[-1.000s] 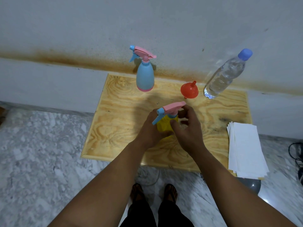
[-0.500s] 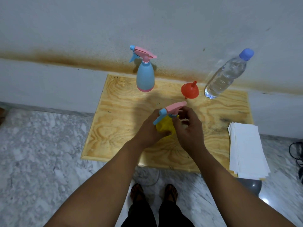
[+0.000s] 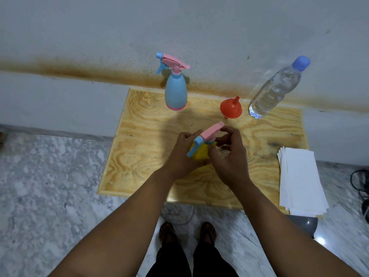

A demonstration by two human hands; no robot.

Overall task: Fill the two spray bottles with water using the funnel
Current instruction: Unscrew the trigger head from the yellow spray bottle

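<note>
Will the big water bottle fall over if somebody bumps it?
Probably yes. The water bottle is tall and narrow, standing on a small base on the wooden board, so a knock near its blue cap could tip it. It looks nearly full, so likely heavy. The cap is on, so it should not spill.

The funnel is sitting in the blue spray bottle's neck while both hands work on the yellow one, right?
Not quite. The head view shows the funnel lying upside down on the wooden board, beside the blue spray bottle. Both hands, left and right, do work on the yellow one.
</note>
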